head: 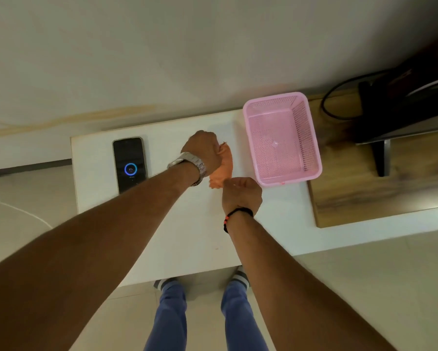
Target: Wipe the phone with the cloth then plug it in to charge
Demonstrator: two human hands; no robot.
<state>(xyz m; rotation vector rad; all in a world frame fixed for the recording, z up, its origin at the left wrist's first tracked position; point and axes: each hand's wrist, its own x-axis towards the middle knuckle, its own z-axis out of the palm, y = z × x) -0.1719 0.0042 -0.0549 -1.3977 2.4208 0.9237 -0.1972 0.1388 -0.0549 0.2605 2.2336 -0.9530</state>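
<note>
The white bench (187, 236) holds everything, so both hands can work over it. The pink basket (281, 138) sits just right of the grip, open side up and with nothing in it; it may be where the cloth goes. The phone (129, 164) lies flat and face up, well to the left of the grip, with a blue ring glowing on its screen. That looks like charging. The orange cloth (221, 165) is bunched between the two hands. The left hand (202, 150) is closed on its far end. The right hand (242, 195) is curled at its near end, probably pinching it to fold it.
</note>
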